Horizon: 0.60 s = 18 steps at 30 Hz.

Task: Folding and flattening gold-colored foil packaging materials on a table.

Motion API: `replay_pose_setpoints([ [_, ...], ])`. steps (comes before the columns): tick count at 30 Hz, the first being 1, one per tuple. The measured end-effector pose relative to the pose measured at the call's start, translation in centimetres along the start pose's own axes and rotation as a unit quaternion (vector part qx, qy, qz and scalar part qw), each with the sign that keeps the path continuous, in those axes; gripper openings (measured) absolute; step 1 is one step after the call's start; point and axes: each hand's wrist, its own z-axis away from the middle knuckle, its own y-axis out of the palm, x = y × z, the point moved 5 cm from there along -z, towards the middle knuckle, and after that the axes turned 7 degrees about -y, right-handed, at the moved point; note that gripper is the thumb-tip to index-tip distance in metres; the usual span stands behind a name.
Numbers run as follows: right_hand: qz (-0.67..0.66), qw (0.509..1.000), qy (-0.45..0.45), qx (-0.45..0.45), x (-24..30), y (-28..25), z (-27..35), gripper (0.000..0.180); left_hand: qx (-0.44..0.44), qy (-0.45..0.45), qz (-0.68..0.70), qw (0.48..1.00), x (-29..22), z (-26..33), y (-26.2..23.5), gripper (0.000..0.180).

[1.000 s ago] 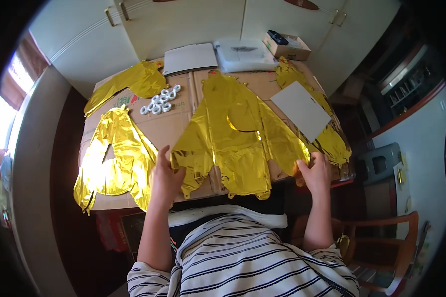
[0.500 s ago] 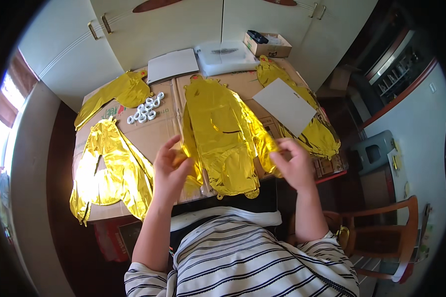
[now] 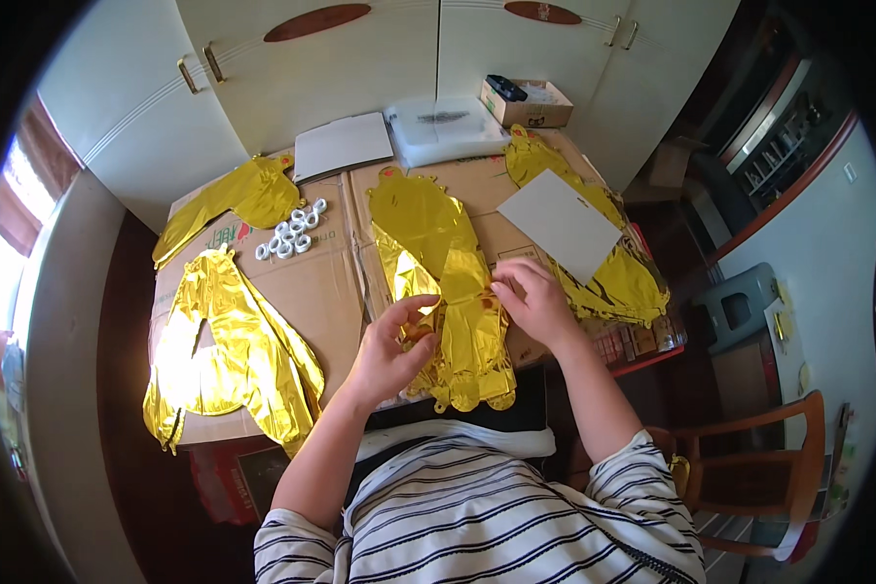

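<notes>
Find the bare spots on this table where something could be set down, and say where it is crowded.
Bare cardboard lies between the left balloon, the white rings and the middle balloon. The white card is flat and free. It is crowded at the right edge, the far edge with its box, and around both hands.

**Count of items on the worktop**

Gold foil balloons, flat: four. One folded lengthwise at the centre (image 3: pixel 445 282), one at the left front (image 3: pixel 229 350), one at the left rear (image 3: pixel 238 195), one at the right under a sheet (image 3: pixel 613 277).
White sheets or boards: two, one at the rear (image 3: pixel 341 144), one at the right (image 3: pixel 560 222).
Clear plastic packet: one (image 3: pixel 446 128).
Open cardboard box: one (image 3: pixel 528 101).
Small white rings (image 3: pixel 290 234): one cluster, about ten; exact number unclear.
Wooden chair: one (image 3: pixel 749 467).
Hands: two, left (image 3: pixel 389 346) and right (image 3: pixel 535 302).
</notes>
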Motion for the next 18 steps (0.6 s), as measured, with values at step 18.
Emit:
replay_pose_setpoints([
  [18,-0.055,0.995,-0.044,0.068,-5.2,3.0,-9.3,0.028,-0.083,0.112,-0.410,0.901,3.9,-3.3,-1.0,0.072],
])
